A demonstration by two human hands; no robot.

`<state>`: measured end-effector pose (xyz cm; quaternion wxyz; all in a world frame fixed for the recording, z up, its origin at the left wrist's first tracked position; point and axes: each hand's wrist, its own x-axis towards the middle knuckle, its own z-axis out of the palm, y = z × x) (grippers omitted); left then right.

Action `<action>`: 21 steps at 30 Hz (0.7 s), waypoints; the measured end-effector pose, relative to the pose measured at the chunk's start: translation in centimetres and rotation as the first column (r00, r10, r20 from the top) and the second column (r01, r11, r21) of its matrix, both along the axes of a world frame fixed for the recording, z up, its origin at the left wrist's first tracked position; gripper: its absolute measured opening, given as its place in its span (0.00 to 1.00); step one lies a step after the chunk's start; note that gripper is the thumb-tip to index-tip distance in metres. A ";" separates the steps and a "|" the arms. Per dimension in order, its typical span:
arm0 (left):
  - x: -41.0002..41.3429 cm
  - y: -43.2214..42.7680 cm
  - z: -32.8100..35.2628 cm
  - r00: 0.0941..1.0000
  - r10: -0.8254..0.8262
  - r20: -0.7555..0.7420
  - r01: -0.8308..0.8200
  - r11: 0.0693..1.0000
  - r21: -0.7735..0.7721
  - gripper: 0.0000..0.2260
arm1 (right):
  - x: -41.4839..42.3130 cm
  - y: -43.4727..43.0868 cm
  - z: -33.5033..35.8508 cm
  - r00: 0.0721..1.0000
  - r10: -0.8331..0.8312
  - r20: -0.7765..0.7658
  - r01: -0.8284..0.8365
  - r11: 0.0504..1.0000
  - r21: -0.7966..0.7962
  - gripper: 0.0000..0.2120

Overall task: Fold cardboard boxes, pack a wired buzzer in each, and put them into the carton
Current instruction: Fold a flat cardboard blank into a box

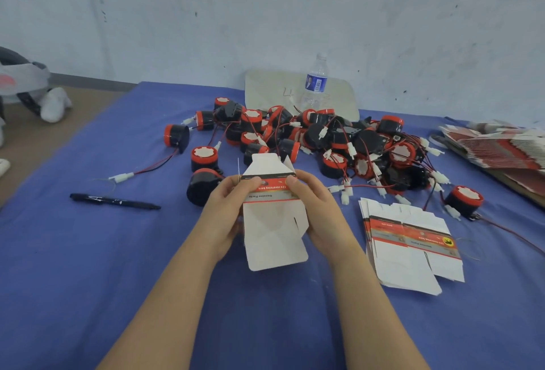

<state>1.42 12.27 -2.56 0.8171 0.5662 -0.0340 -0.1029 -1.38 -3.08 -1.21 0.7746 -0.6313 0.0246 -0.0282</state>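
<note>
- Plainly, we read "Genuine Parts", upside down, on the half-folded cardboard box [272, 231] held above the blue bench [88, 251].
- Our left hand [228, 210] and right hand [317, 207] pinch its printed band, fingers [252, 183] curled round both sides.
- Wired buzzers [324, 139] lie heaped just behind.

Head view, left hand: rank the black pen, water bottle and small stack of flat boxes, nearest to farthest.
1. Black pen, lying just left of the left hand.
2. Stack of flat boxes, to the right, past the right hand.
3. Water bottle, at the back, behind the buzzer pile.
Both hands grip the cardboard box.
</note>
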 end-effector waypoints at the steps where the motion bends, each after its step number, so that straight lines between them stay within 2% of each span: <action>1: 0.1 0.0 -0.1 1.000 -0.007 -0.016 0.007 1.000 0.003 0.14 | 0.1 0.0 -0.1 1.000 0.001 -0.002 -0.001 1.000 0.011 0.12; 4: 0.1 0.2 -0.1 0.989 -0.128 -0.077 0.128 0.992 0.004 0.15 | 0.2 -0.2 -0.1 0.999 0.045 0.001 -0.045 0.996 0.080 0.13; 6: 0.0 0.2 0.0 0.974 -0.199 -0.108 0.200 0.980 -0.003 0.15 | 0.2 -0.2 -0.1 1.000 0.017 0.005 -0.017 0.993 0.116 0.11; 8: -0.1 0.2 0.1 0.970 -0.211 -0.120 0.211 0.977 -0.011 0.14 | 0.2 0.0 -0.3 0.993 -0.114 0.037 0.113 0.993 0.041 0.07; 11: -0.1 0.1 0.1 0.974 -0.174 -0.146 0.176 0.984 0.000 0.15 | 0.5 0.4 -0.7 0.932 -0.349 0.102 0.362 0.917 -0.169 0.14; 13: -0.2 0.0 0.0 0.972 -0.169 -0.165 0.170 0.985 -0.003 0.16 | 0.5 0.5 -1.0 0.906 -0.405 0.123 0.422 0.884 -0.201 0.15; 15: -0.2 -0.1 0.0 0.973 -0.154 -0.171 0.156 0.988 -0.004 0.16 | 0.6 0.4 -1.0 0.919 -0.382 0.095 0.394 0.895 -0.210 0.15; 17: -0.3 -0.3 0.0 0.988 -0.088 -0.124 0.091 0.996 0.020 0.14 | 0.6 0.2 -0.8 0.954 -0.299 -0.006 0.293 0.938 -0.186 0.15; 19: -0.4 -0.4 0.0 0.999 0.035 0.008 -0.036 0.992 0.121 0.09 | 0.4 -0.1 -0.5 0.979 -0.162 -0.127 0.146 0.981 -0.126 0.16; 21: -0.7 -0.5 0.3 0.972 0.116 0.202 -0.161 0.961 0.224 0.10 | 0.2 -0.7 -0.3 0.985 0.032 -0.169 -0.038 0.999 -0.031 0.17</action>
